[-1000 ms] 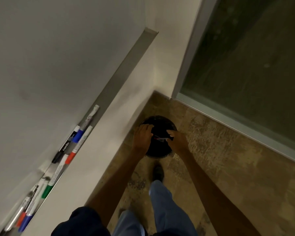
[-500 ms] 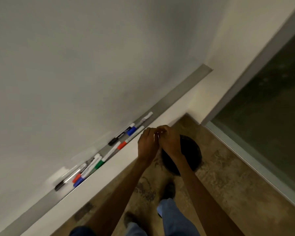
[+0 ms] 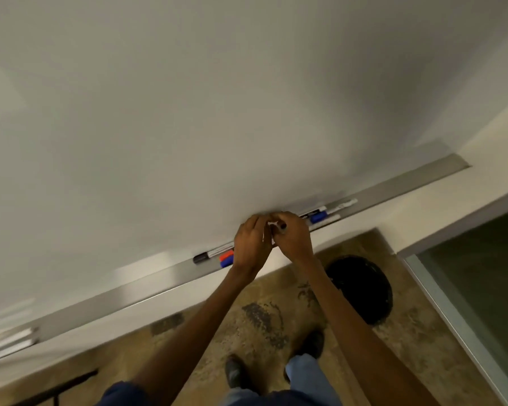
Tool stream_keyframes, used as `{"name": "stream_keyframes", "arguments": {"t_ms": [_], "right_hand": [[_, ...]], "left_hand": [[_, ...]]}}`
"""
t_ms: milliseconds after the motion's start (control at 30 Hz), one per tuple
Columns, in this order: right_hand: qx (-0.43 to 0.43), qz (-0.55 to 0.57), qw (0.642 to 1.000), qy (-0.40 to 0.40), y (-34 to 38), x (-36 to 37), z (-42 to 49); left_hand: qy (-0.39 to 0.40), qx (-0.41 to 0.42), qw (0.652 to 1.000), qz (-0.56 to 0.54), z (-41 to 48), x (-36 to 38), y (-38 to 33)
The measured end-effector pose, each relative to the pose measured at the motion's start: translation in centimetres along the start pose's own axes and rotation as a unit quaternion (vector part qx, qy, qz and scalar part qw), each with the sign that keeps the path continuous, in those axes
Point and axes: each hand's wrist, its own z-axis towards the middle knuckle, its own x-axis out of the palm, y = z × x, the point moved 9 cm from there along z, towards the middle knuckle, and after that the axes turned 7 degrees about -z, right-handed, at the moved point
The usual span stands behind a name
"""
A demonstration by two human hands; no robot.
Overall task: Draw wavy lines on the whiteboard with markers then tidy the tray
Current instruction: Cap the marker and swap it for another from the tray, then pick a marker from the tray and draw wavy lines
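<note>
The whiteboard point(image 3: 217, 98) fills the upper view and carries no lines. Along its lower edge runs the grey metal tray point(image 3: 159, 278). My left hand point(image 3: 251, 244) and my right hand point(image 3: 294, 238) meet just above the tray, fingers curled, pinching a small marker point(image 3: 282, 227) between them; only a dark tip shows. Left of my hands lie a black-capped marker point(image 3: 200, 257), a red cap point(image 3: 226, 254) and a blue cap point(image 3: 226, 261). To the right lie a blue-capped marker point(image 3: 318, 217) and a white marker point(image 3: 342, 204).
A round black bin point(image 3: 361, 288) stands on the mottled brown floor below the tray's right part. A dark glass panel point(image 3: 481, 273) closes the right side. More markers point(image 3: 9, 344) lie at the tray's far left. My shoes point(image 3: 235, 373) are near the wall.
Both hands have risen together from over the black bin to the tray, still holding the small thing. The view has swung up toward the whiteboard.
</note>
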Motion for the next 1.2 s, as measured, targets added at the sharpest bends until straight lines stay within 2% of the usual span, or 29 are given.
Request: {"name": "stream_keyframes", "arguments": {"t_ms": [200,633,1033,1200], "right_hand": [[-0.057,-0.021,0.998,0.025,4.9,4.2,-1.6],[-0.117,-0.138,0.981,0.069,9.3,11.0,-4.8],[-0.183,-0.252,0.942,0.121,11.3,15.3,-5.8],[-0.218,-0.238,0.939,0.12,12.7,16.4,-6.2]], "left_hand": [[0.008,0.024,0.996,0.086,-3.6,-5.2,4.3],[0.077,-0.084,0.971,0.208,-8.4,-7.1,13.4],[0.059,-0.073,0.992,0.088,-9.9,-8.8,15.4],[0.046,-0.068,0.995,0.057,-11.0,-11.2,15.9]]}}
